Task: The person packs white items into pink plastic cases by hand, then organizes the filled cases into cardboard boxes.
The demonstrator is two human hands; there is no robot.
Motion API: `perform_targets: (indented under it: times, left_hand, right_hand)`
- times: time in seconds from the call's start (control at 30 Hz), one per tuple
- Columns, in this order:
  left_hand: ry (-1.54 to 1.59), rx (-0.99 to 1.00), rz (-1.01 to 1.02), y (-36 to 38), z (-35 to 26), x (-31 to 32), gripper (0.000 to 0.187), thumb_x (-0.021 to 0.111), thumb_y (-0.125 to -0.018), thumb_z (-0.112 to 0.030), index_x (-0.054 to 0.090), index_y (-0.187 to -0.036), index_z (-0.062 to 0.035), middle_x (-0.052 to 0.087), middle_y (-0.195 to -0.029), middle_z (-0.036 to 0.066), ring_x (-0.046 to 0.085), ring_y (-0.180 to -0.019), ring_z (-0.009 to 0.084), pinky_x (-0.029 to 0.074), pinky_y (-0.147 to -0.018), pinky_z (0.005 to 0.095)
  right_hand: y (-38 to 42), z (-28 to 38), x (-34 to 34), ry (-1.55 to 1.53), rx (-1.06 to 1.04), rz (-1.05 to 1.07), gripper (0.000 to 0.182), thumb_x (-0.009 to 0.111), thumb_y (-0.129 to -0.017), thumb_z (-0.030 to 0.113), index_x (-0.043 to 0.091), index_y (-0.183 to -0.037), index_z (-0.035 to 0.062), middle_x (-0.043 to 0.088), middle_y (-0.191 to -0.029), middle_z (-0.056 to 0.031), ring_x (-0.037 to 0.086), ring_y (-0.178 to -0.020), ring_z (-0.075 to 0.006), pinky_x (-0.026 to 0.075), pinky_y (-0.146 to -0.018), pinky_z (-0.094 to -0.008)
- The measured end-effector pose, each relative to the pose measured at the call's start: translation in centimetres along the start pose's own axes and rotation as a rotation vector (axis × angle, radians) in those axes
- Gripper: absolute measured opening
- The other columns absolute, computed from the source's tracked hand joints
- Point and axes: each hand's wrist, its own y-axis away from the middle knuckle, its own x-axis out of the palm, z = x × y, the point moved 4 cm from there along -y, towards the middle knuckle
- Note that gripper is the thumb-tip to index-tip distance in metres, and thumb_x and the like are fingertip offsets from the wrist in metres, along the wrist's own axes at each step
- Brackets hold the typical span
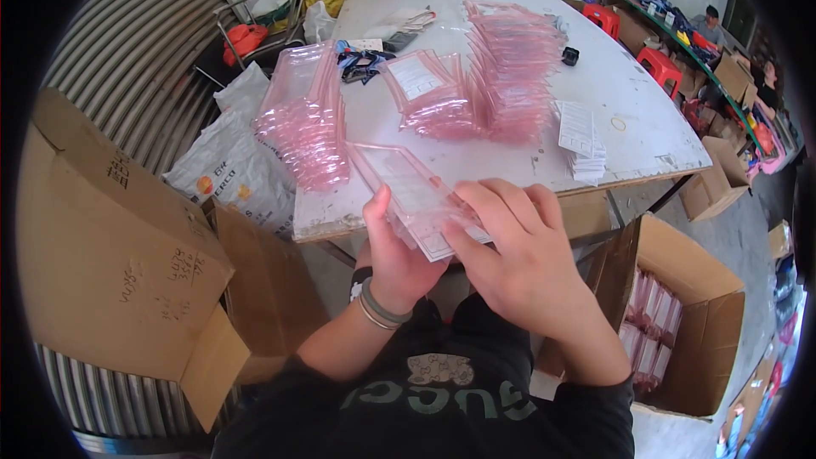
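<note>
A clear plastic pouch with pink edges (399, 180) is held over the table's front edge, tilted toward me. My left hand (396, 259) grips it from below and the left, thumb raised along its side. At its near end shows a white printed card (432, 240); how far the card sits inside is hard to see. My right hand (520, 242) pinches the pouch's right edge near the card, with the fingertips partly hidden. Beyond lie a left stack of pouches (302, 123), a middle stack (433, 106), a taller stack (514, 68) and a pile of white cards (581, 140).
The white table (654, 136) carries dark blue packets (364, 66) and a small black object (570, 56). An open carton (693, 323) at right holds bundled pink pouches. Large cardboard boxes (119, 229) stand at left beside a white sack (229, 161). Other people sit far right.
</note>
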Motion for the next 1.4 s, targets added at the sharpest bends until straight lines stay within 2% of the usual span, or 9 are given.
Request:
perform_targets:
  times: [0.2, 0.3, 0.47, 0.57, 0.73, 0.97, 1.17, 1.27, 1.4]
  left_hand:
    - [-0.219, -0.013, -0.023, 1.3, 1.9, -2.1, 0.080, 0.039, -0.091, -0.061, 0.042, -0.144, -0.0018, 0.055, -0.135, 0.021, 0.054, -0.125, 0.0339, 0.041, -0.108, 0.0455]
    - [-0.243, -0.016, 0.033, 1.0, 1.6, -2.1, 0.076, 0.044, -0.088, -0.058, 0.042, -0.145, -0.0078, 0.056, -0.133, 0.012, 0.056, -0.122, 0.0277, 0.045, -0.103, 0.0446]
    - [-0.082, -0.081, 0.213, 1.0, 0.9, -0.9, 0.084, 0.045, -0.086, -0.058, 0.035, -0.150, -0.0049, 0.045, -0.147, 0.015, 0.047, -0.134, 0.0300, 0.040, -0.111, 0.0465]
    - [-0.131, 0.029, 0.211, 0.9, 0.7, -2.3, 0.091, 0.041, -0.088, -0.063, 0.024, -0.154, -0.0032, 0.037, -0.153, 0.023, 0.037, -0.140, 0.0437, 0.031, -0.116, 0.0543]
    - [-0.402, 0.026, 0.035, 0.5, -1.4, -0.2, 0.073, 0.025, -0.103, -0.059, 0.026, -0.155, -0.0077, 0.041, -0.151, 0.021, 0.043, -0.138, 0.0344, 0.037, -0.113, 0.0510]
    - [-0.940, 0.248, -0.190, -0.2, -8.9, -2.2, 0.059, 0.045, -0.104, -0.042, 0.036, -0.148, -0.0027, 0.053, -0.138, 0.021, 0.053, -0.126, 0.0319, 0.048, -0.101, 0.0463]
    - [-1.517, 0.409, -0.238, -10.8, -9.6, -5.1, 0.080, 0.053, -0.100, -0.050, 0.031, -0.150, 0.0085, 0.036, -0.154, 0.026, 0.032, -0.145, 0.0327, 0.029, -0.117, 0.0377]
    - [-1.723, 0.470, -0.355, -17.7, -10.9, -4.5, 0.084, 0.060, -0.094, -0.048, 0.037, -0.141, 0.0171, 0.045, -0.144, 0.034, 0.042, -0.139, 0.0383, 0.033, -0.114, 0.0411]
    - [-1.459, 0.169, -0.572, -22.9, -13.4, -7.1, 0.079, 0.065, -0.089, -0.044, 0.044, -0.140, 0.0114, 0.051, -0.141, 0.027, 0.047, -0.134, 0.0353, 0.036, -0.109, 0.0427]
  right_hand:
    - [-0.1, 0.5, 3.3, 0.143, -0.145, 0.000, 0.025, 0.065, -0.073, 0.017, 0.072, -0.086, -0.0036, 0.062, -0.121, -0.0221, 0.055, -0.113, -0.0347, 0.043, -0.092, -0.0508]
    - [0.1, 0.3, 3.5, 0.190, -0.136, 0.011, 0.025, 0.064, -0.074, 0.018, 0.072, -0.084, -0.0037, 0.062, -0.122, -0.0221, 0.055, -0.113, -0.0349, 0.043, -0.093, -0.0494]
    - [0.3, 1.9, 0.7, -0.199, -0.122, 0.063, 0.038, 0.063, -0.077, 0.018, 0.068, -0.109, -0.0012, 0.062, -0.123, -0.0222, 0.058, -0.112, -0.0350, 0.046, -0.095, -0.0484]
    - [0.4, 1.7, 1.2, -0.127, -0.038, 0.034, 0.049, 0.063, -0.078, 0.018, 0.060, -0.125, 0.0048, 0.062, -0.125, -0.0226, 0.061, -0.113, -0.0366, 0.051, -0.093, -0.0470]
    - [0.0, -1.8, 4.2, -0.025, -0.010, -0.142, 0.046, 0.063, -0.078, 0.017, 0.061, -0.123, 0.0063, 0.063, -0.121, -0.0220, 0.065, -0.107, -0.0389, 0.056, -0.085, -0.0435]
    - [-7.2, -10.7, 11.2, 0.129, 0.013, -0.290, 0.044, 0.064, -0.077, 0.013, 0.064, -0.121, 0.0081, 0.066, -0.117, -0.0198, 0.068, -0.105, -0.0359, 0.057, -0.082, -0.0414]
    - [-11.0, -12.9, 0.5, 0.147, 0.003, -0.601, 0.038, 0.060, -0.083, 0.004, 0.068, -0.119, 0.0150, 0.070, -0.112, -0.0148, 0.069, -0.101, -0.0329, 0.057, -0.078, -0.0414]
    - [-12.5, -18.7, -1.9, 0.155, 0.151, -0.454, 0.036, 0.057, -0.087, 0.002, 0.069, -0.118, 0.0130, 0.070, -0.111, -0.0153, 0.068, -0.098, -0.0341, 0.056, -0.080, -0.0407]
    - [-13.6, -24.3, 0.2, 0.229, 0.262, -0.240, 0.032, 0.059, -0.088, 0.010, 0.070, -0.118, 0.0071, 0.070, -0.114, -0.0174, 0.068, -0.099, -0.0344, 0.054, -0.088, -0.0385]
